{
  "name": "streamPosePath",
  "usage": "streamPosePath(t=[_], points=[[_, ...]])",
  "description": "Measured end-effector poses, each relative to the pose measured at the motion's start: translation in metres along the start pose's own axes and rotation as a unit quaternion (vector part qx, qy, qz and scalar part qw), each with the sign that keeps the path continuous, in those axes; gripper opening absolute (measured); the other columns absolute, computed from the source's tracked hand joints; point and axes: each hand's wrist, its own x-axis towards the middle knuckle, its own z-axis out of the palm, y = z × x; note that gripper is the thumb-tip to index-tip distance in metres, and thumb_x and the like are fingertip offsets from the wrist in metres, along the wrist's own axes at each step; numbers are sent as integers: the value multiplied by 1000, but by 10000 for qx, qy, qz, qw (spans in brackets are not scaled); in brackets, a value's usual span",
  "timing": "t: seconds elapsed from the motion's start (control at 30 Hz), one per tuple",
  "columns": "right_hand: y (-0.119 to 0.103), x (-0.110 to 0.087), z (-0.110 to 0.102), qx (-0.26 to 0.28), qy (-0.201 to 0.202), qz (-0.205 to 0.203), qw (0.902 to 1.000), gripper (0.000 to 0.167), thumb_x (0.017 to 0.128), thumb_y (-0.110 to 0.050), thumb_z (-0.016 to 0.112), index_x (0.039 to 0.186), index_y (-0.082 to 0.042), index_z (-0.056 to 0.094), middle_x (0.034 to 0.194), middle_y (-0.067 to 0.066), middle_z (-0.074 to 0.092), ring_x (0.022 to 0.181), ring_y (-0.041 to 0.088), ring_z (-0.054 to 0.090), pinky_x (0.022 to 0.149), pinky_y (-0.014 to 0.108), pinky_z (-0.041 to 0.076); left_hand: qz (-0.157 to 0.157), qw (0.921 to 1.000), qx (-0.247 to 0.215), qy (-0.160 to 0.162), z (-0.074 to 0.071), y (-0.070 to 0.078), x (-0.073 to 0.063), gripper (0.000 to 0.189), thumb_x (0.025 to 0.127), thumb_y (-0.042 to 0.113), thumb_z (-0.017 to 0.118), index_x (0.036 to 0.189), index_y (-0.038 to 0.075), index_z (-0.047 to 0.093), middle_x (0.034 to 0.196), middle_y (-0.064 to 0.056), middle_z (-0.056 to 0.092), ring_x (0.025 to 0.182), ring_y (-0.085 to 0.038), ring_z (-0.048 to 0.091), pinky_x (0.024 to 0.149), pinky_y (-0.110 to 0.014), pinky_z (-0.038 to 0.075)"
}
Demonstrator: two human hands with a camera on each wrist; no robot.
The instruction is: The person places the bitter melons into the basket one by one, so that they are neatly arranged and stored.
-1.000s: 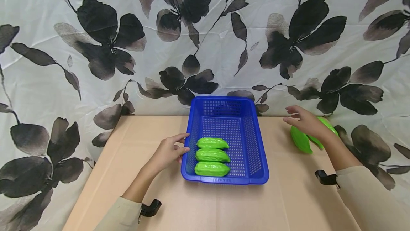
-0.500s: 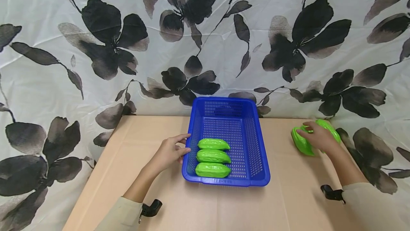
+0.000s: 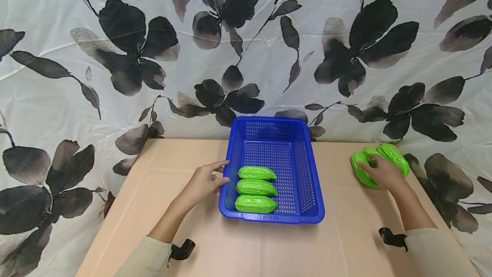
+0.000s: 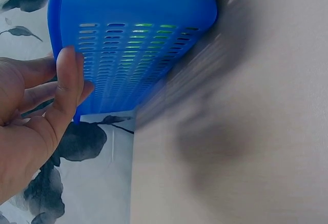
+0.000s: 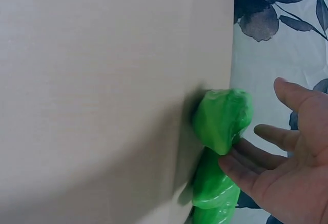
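Observation:
In the head view my left hand (image 3: pixel 203 183) pinches the left rim of a blue plastic basket (image 3: pixel 307 179). The left wrist view shows fingers (image 4: pixel 69 75) against the slotted outer wall. Three glossy green ridged fruits, like star fruit (image 3: pixel 255 204), lie in a column along the basket's left half. At the right, my right hand (image 3: pixel 386 174) reaches over a group of matching green fruits (image 3: pixel 393 157), its thumb over the left one. In the right wrist view the hand (image 5: pixel 287 157) is spread, fingertips right at the gap between two fruits (image 5: pixel 224 119).
A light tan tabletop (image 3: pixel 173 153) lies under everything. Behind it hangs a white cloth (image 3: pixel 288 93) with dark flowers. The basket stands near the table's back edge, and the right-hand fruits lie by the back right corner.
My right hand has come down from above the right-hand fruits to among them, its fingers now at the fruits. The left hand, the basket and the three fruits in it stay put.

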Motion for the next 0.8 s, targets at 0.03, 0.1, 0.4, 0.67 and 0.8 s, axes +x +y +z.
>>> streamPosePath(t=[0.03,0.1,0.4,0.67,0.8], points=[[0,0,1,-8,0,-9,10000,80,107,-50,47,146,19,36,138,45,48,126,64,46,99,73,47,5,10000,5,-5,0,0,0,56,95,-1,71,148,-1,52,122,-25,63,58,-13,65,59,-55,63],[1,0,3,-19,-20,1,10000,80,107,-50,48,146,19,36,139,46,46,127,65,45,99,74,46,-30,10000,9,16,0,0,0,56,94,-1,71,148,0,53,122,-24,63,58,-13,65,60,-57,63],[13,6,15,31,-115,174,9998,82,107,-47,48,149,21,29,147,49,31,133,69,33,106,78,40,-37,10000,4,-6,1,0,0,57,95,-1,71,148,0,53,121,-23,62,58,-14,65,59,-56,63],[16,10,23,30,-34,151,9999,81,107,-42,52,149,23,27,145,51,32,132,69,33,108,77,39,-42,10000,-6,24,2,-1,1,56,95,-1,71,148,0,53,121,-23,63,58,-17,66,60,-57,62],[14,11,24,-28,-2,130,9999,81,107,-40,53,148,24,28,144,51,33,132,69,34,107,76,40,-43,10000,15,28,2,-1,2,57,95,-1,71,148,0,53,122,-23,63,58,-21,67,60,-57,63]])
